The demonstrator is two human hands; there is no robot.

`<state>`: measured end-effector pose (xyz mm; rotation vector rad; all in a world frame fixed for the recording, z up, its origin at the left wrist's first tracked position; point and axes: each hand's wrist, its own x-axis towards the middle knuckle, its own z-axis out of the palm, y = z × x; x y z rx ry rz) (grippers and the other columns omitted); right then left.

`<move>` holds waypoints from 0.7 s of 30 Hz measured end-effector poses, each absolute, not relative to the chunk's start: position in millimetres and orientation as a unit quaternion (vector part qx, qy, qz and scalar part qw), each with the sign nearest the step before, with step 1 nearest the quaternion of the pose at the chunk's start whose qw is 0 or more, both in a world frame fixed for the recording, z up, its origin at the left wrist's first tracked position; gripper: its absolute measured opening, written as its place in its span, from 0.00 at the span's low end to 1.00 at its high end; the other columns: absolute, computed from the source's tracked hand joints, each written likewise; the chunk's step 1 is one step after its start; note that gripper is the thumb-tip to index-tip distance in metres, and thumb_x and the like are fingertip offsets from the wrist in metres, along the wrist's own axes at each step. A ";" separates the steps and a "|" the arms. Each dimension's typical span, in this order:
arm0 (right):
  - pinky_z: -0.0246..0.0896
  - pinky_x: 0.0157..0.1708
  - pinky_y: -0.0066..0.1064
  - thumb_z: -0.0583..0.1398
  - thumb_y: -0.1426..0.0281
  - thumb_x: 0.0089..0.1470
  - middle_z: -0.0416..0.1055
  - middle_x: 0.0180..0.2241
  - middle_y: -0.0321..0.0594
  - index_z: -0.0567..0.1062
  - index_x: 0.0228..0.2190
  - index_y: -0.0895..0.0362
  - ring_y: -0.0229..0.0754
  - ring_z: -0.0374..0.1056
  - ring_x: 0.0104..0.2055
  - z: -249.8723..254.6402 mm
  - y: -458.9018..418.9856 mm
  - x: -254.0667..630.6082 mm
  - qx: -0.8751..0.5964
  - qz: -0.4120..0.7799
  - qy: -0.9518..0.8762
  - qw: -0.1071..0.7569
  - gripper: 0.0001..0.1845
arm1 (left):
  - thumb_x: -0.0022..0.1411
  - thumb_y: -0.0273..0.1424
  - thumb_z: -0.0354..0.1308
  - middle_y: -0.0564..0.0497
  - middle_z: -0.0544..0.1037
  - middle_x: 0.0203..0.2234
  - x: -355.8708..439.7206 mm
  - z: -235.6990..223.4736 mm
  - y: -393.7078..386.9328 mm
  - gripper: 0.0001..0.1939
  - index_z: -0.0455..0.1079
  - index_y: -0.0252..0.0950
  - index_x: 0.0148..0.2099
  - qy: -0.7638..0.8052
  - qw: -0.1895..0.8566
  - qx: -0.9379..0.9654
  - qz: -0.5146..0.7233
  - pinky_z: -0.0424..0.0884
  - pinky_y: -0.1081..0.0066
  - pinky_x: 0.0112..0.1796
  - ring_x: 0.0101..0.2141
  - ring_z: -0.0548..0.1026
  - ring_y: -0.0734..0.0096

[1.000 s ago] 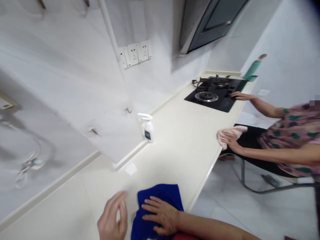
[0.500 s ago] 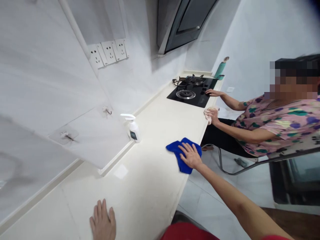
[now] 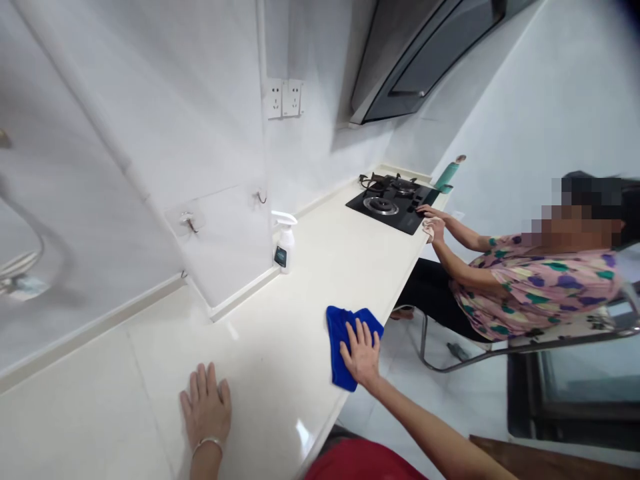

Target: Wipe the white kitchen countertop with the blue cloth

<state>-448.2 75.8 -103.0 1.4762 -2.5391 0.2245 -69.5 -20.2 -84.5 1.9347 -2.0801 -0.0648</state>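
Observation:
My right hand (image 3: pixel 361 353) lies flat with fingers spread on a blue cloth (image 3: pixel 342 331), pressing it to the white countertop (image 3: pixel 300 347) near its front edge. My left hand (image 3: pixel 206 405) rests palm down on the counter closer to me, fingers stretched out, holding nothing; a thin bracelet circles its wrist. A white spray bottle (image 3: pixel 285 243) stands upright by the wall, well beyond both hands.
Another person in a flowered top (image 3: pixel 535 287) sits at the right, both hands by the black gas hob (image 3: pixel 393 201), one holding a pale cloth (image 3: pixel 428 227). A teal bottle (image 3: pixel 447 175) stands past the hob. Wall sockets (image 3: pixel 283 98) and a range hood (image 3: pixel 425 60) hang above.
My right hand has slid the blue cloth back toward me along the counter edge after reaching out. The left hand stays flat. The other person's cloth moved up to the hob.

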 end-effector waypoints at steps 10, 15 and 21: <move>0.34 0.68 0.67 0.49 0.60 0.61 0.29 0.71 0.47 0.43 0.67 0.51 0.61 0.27 0.72 -75.6 111.5 -319.8 0.669 0.062 -0.733 -0.105 0.37 | 0.68 0.41 0.29 0.38 0.56 0.68 -72.8 -79.3 -20.7 0.34 0.56 0.28 0.67 -0.718 0.150 0.678 -0.053 0.45 0.42 0.66 0.68 0.51 0.50; 0.34 0.67 0.71 0.47 0.55 0.62 0.24 0.70 0.53 0.38 0.67 0.55 0.65 0.23 0.71 -50.6 112.2 -291.0 0.749 0.056 -0.637 -0.174 0.39 | 0.68 0.42 0.29 0.38 0.55 0.68 -71.7 -83.1 -20.8 0.35 0.55 0.28 0.67 -0.717 0.160 0.675 -0.065 0.45 0.42 0.66 0.68 0.50 0.50; 0.37 0.68 0.66 0.46 0.54 0.63 0.31 0.71 0.49 0.41 0.67 0.52 0.59 0.27 0.72 -42.4 107.5 -312.8 0.846 0.117 -0.470 -0.222 0.37 | 0.68 0.44 0.30 0.40 0.54 0.69 -72.5 -77.0 -20.5 0.35 0.54 0.30 0.68 -0.709 0.137 0.688 -0.074 0.45 0.44 0.66 0.69 0.49 0.52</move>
